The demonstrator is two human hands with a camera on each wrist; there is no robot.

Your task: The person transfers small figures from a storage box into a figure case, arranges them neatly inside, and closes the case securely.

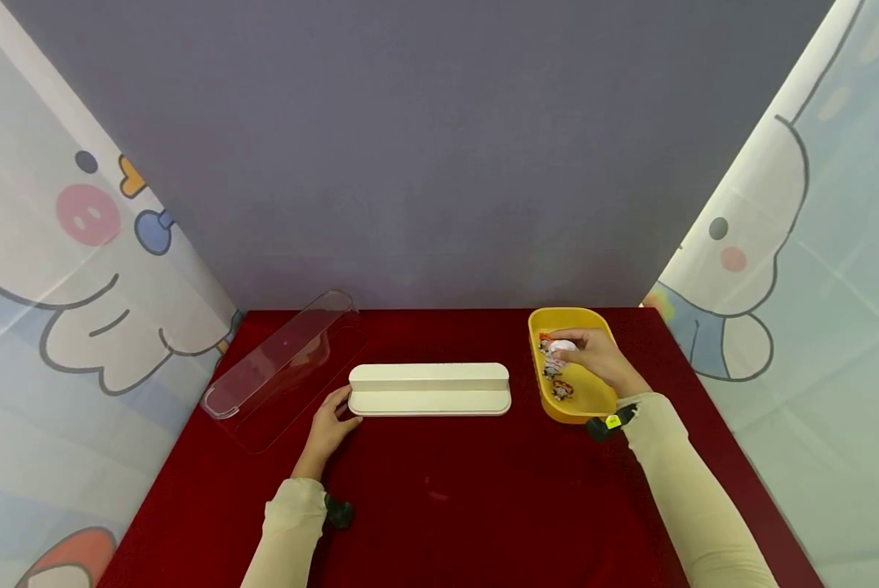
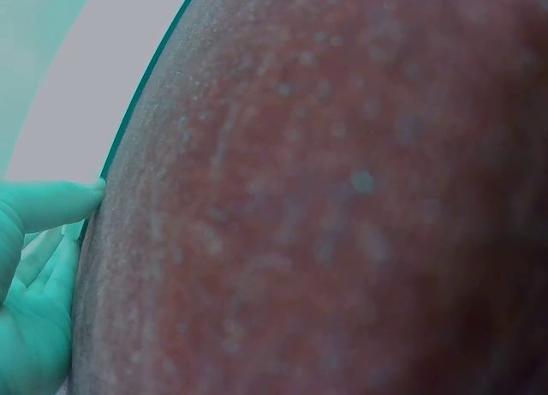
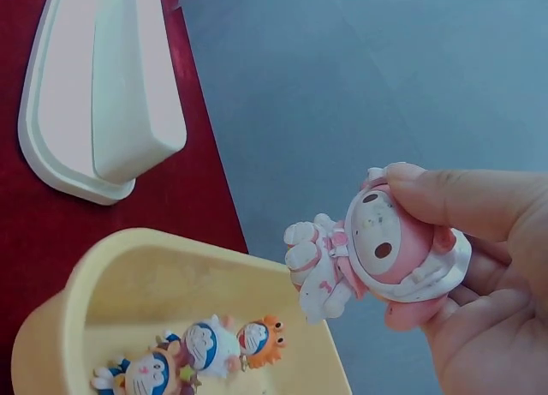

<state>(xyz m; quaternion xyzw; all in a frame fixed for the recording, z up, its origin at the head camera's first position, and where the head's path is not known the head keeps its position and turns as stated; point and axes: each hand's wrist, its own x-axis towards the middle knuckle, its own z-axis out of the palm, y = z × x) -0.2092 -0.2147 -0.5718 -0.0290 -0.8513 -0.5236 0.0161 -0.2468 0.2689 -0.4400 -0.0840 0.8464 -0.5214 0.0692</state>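
Note:
My right hand [image 1: 594,353] pinches a pink-and-white hooded toy figurine [image 3: 390,241] between thumb and fingers, over the yellow tub [image 1: 586,398]. In the right wrist view the figurine is tilted sideways, its face towards the camera. Several small blue-and-white cat figurines [image 3: 210,348] in different hoods lie in the tub. A white two-step display stand [image 1: 428,400] lies lengthwise in the middle of the table. At its left end my left hand [image 1: 327,425] holds the rim, thumb at the front corner and fingers along the side; the fingertips are partly hidden.
A long clear plastic cover [image 1: 285,367] lies slanted at the back left of the red-covered table [image 1: 439,506]. Behind stands a grey wall [image 1: 439,163]. Cartoon-printed curtains [image 1: 814,286] close in both sides.

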